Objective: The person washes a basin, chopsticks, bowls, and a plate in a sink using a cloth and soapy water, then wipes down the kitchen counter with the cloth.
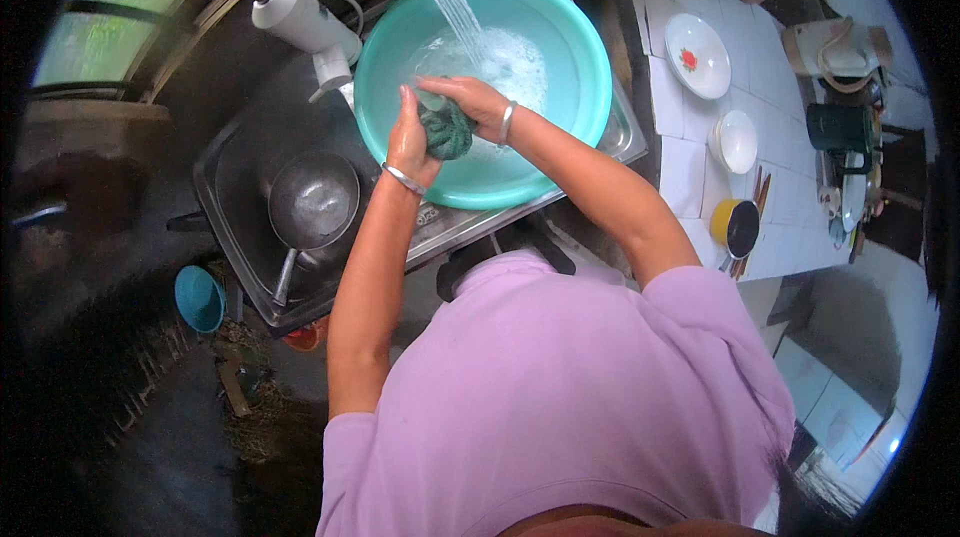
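A bundled dark green cloth (448,130) is pressed between my two wet hands, over the near left part of a turquoise plastic basin (366,87). My left hand (411,141) cups it from the left, with the thumb pointing up. From the right, my right hand (472,103) closes round its upper side. Each wrist wears a silver bangle. A stream of water (448,1) pours from above into the basin and makes froth on the water just beyond my right hand. The basin rests on the right part of a metal sink.
In the left sink bowl lies a metal pan (315,199) with a handle. A white tap heater (307,23) stands behind it. On the white tiled counter at right are a flowered plate (697,57), white bowls (735,142), a yellow pot (736,228) and chopsticks (760,196).
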Demonstrator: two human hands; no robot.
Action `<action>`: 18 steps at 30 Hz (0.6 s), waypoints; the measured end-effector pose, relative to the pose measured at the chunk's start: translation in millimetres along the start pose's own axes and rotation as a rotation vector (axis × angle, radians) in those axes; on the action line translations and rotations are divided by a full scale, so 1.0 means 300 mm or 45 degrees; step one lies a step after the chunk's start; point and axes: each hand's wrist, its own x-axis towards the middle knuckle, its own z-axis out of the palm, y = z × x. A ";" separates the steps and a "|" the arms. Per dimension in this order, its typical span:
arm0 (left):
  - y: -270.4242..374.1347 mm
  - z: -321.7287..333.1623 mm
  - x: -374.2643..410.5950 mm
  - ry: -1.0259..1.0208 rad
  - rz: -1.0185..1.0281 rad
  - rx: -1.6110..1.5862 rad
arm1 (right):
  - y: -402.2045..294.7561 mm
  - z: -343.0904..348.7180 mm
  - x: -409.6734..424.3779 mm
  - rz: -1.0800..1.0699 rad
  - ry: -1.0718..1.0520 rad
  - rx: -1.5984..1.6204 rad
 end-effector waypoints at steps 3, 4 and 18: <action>0.000 -0.006 -0.002 -0.101 -0.032 -0.005 | 0.008 -0.043 0.006 -0.128 -0.096 -0.122; 0.000 0.003 -0.014 -0.116 -0.089 -0.007 | 0.009 -0.048 0.016 -0.164 -0.112 -0.089; 0.004 0.057 -0.074 -0.355 -0.538 0.101 | -0.046 -0.055 0.038 -0.080 -0.401 -0.481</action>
